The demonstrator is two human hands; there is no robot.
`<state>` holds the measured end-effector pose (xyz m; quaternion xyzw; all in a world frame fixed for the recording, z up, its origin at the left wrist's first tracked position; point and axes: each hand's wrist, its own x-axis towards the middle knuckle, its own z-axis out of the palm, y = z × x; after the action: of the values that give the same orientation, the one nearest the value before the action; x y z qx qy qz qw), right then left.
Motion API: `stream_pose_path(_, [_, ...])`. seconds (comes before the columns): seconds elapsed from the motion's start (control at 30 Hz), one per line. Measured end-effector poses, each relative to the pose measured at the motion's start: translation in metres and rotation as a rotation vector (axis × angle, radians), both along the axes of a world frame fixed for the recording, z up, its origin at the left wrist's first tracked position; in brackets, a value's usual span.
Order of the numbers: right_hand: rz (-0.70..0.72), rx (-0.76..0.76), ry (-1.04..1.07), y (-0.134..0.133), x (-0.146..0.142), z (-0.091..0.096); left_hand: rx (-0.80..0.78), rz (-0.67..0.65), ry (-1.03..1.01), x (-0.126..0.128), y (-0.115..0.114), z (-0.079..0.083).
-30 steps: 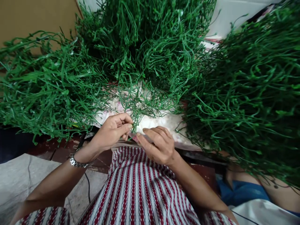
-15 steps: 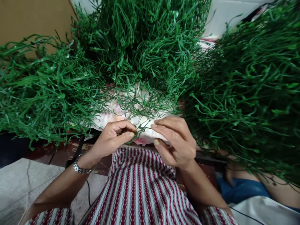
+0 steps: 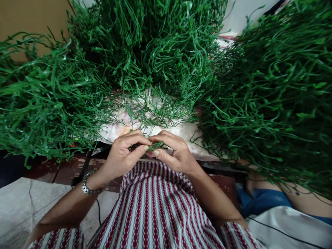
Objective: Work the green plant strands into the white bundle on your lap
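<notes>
Surrounded on 3 sides by heaped green stems [image 3: 158, 48], likely for easy reach. Underlaid with a pale sheet [image 3: 188, 130], perhaps to show up better. With the left hand [image 3: 123, 152], pinching a small sprig [image 3: 157, 145] above the sheet's edge, apparently for steadiness. With the right hand [image 3: 178, 154], curving fingers [image 3: 167, 137] narrowly around it; impossible to tell if gripping.

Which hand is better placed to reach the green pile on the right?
Probably the right hand: it is nearer that green pile, while the left hand sits farther away. Both are at the green strands, though.
</notes>
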<state>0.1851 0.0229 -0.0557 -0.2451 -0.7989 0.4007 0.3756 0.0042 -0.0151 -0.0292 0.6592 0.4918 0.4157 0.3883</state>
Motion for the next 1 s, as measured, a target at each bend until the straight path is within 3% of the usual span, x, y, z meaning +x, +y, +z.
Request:
stream_pose_path(0.23, [0.0,-0.075,-0.072,-0.005,0.003,-0.002,0.04,-0.054,0.216,0.003,0.001,0.001])
stream_pose_path(0.53, [0.128,0.052,-0.182,-0.007,0.009,0.002,-0.13,-0.337,0.131,-0.007,0.005,0.005])
stream_pose_path(0.73, [0.211,0.024,-0.143,-0.007,0.011,-0.001,-0.083,-0.311,0.213,-0.008,0.002,0.006])
stream_pose_path(0.87, [0.161,-0.021,-0.114,-0.01,0.009,-0.004,-0.062,-0.272,0.287,-0.003,-0.003,0.004])
stream_pose_path(1.0, [0.131,0.031,-0.103,-0.012,0.008,-0.005,0.027,-0.345,0.371,-0.002,-0.004,0.001])
